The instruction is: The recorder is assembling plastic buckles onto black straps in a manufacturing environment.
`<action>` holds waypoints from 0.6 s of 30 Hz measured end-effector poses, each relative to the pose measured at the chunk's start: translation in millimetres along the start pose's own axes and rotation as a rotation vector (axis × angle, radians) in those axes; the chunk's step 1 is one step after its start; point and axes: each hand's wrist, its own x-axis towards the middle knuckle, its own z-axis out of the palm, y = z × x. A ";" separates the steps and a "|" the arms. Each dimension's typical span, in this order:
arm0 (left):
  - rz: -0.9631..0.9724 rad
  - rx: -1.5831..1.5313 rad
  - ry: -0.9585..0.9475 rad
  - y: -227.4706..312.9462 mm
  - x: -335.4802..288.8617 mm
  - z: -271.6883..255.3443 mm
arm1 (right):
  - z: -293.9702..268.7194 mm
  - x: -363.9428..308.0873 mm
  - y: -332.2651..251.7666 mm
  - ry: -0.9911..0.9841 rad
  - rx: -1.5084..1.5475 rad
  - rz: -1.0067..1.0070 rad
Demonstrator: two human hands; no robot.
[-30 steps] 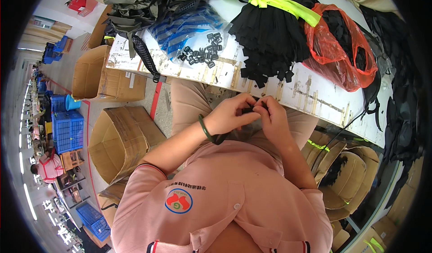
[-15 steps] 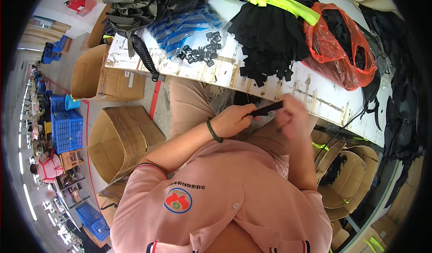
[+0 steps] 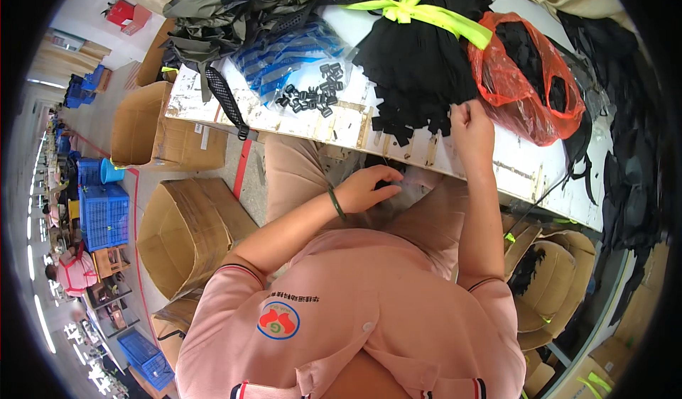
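On the white table, a thick bundle of black fabric straps (image 3: 415, 65) is tied with a neon yellow band (image 3: 405, 8). My right hand (image 3: 470, 126) reaches to the bundle's lower right edge, its fingers pinched on the end of a black strap. My left hand (image 3: 366, 189) hovers over my lap, with fingers curved and thumb apart. A dark patch shows between those fingers; whether it is a thing or the background is unclear. Small black plastic buckles (image 3: 312, 95) lie in a pile left of the bundle, by a blue-striped clear plastic bag (image 3: 284, 51).
A red plastic bag (image 3: 497, 79) with black pieces inside sits right of the bundle. Dark fabric (image 3: 213, 15) heaps at the far left of the table (image 3: 518, 175). Open cardboard boxes (image 3: 192, 228) stand left of me, and another box (image 3: 554, 278) to the right.
My right hand has moved from my lap up to the strap bundle. The black strap that stretched between both hands no longer shows there. My left hand has loosened its fingers, staying over my lap.
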 end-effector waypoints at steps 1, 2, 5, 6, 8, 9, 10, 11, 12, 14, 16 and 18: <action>-0.005 0.004 0.013 5.9 -0.4 -6.5 | -1.2 -8.2 -5.5 -0.007 0.007 -0.011; -0.120 -0.375 0.035 12.3 -0.3 -12.8 | -3.1 -21.2 -13.2 -0.202 0.478 0.201; -0.238 -0.972 0.101 42.1 3.9 -25.0 | 5.7 -79.8 -35.8 -0.475 0.875 0.299; -0.229 -0.939 0.129 41.9 5.7 -27.5 | 10.8 -88.7 -35.6 -0.475 0.872 0.301; -0.243 -0.873 0.177 45.7 7.9 -27.8 | 16.7 -98.5 -32.1 -0.469 1.124 0.444; -0.245 -0.872 0.174 44.4 7.0 -25.8 | 13.4 -93.9 -32.5 -0.467 1.124 0.446; -0.241 -0.783 0.142 40.8 4.9 -22.5 | 8.1 -83.4 -34.5 -0.541 1.150 0.463; -0.237 -0.693 0.110 36.9 2.1 -18.4 | 4.8 -73.2 -37.6 -0.616 1.176 0.480; -0.230 -0.658 0.110 32.8 -1.1 -11.7 | 6.0 -64.6 -41.1 -0.565 0.960 0.370; -0.212 -0.605 0.097 13.7 -11.5 0.3 | -2.2 -39.3 -55.1 -0.264 0.754 0.233; -0.201 -0.415 0.046 -1.4 -22.7 2.1 | -24.4 -15.8 -48.2 -0.111 1.085 0.250; -0.201 -0.262 -0.026 -5.4 -31.1 -12.4 | -39.0 -3.9 -34.6 -0.063 1.186 0.224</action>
